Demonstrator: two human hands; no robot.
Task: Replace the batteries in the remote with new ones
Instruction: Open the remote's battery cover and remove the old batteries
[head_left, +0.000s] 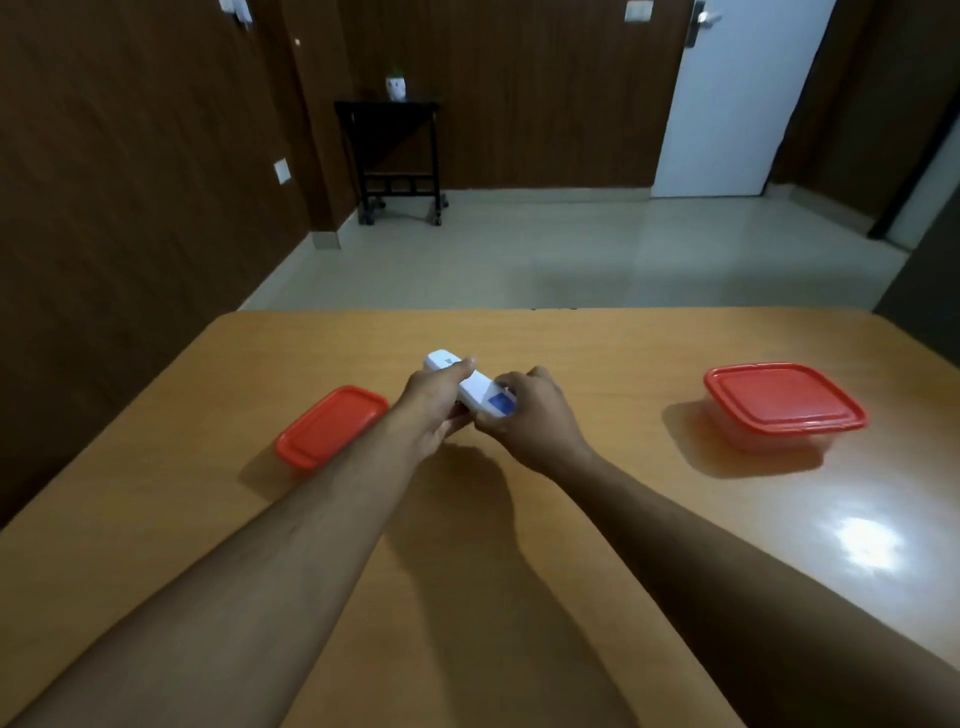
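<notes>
The remote (470, 387) is held clear of the table (519, 571), near its middle, gripped by both hands at once. Its long axis runs from far-left to near-right. The left hand (434, 410) is wrapped round the middle and far portion, thumb lying along the top face, fingers closed underneath. The right hand (524, 415) is closed on the near end, fingertips curled over the edge beside a blue patch on the upper face. Both hands are in contact with the body; neither is the nearer. Whether the battery cover faces up or down cannot be told; no cover is seen off and no batteries are visible. Judgement: opening has not begun, and the cover should slide along the long axis, the left hand bracing while the right works its end. Two red-lidded tubs, left (330, 426) and right (782, 402), sit shut, well apart from the hands.
</notes>
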